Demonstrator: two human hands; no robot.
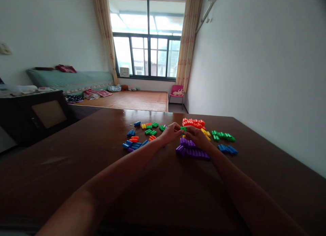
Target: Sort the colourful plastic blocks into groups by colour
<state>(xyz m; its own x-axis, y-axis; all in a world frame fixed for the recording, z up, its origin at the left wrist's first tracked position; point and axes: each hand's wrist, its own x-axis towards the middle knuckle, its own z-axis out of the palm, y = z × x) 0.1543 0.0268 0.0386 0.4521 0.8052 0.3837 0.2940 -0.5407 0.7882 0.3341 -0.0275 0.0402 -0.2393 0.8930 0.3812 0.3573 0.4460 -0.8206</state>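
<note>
From the head view, the person leans both arms in over the near edge of a dark table (pixel 152 198), and the hands meet nearer its far edge. The left hand (pixel 170 132) is narrowed to a pinch, and so is the right hand (pixel 196 136); between their fingertips they hold a small green piece (pixel 183 128). It sits right in the gap between the two hands, gripped from both sides; I cannot tell how its parts join.

Just past the right hand, towards the far edge, lie red-orange pieces (pixel 193 122) set close in rows. Yellow pieces (pixel 206 133) lie just beside that hand, and a block of purple pieces (pixel 196 153) lies on its near-edge side, partly hidden by it. Further towards the right edge are a green cluster (pixel 223 136) and, nearer the near edge, a blue cluster (pixel 227 149).

On the left-edge side of the left hand, mixed pieces are scattered: orange pieces (pixel 133 139), dark blue pieces (pixel 131 133) and loose green ones (pixel 150 131). Well beyond the far edge stands a pink chair (pixel 174 89).
</note>
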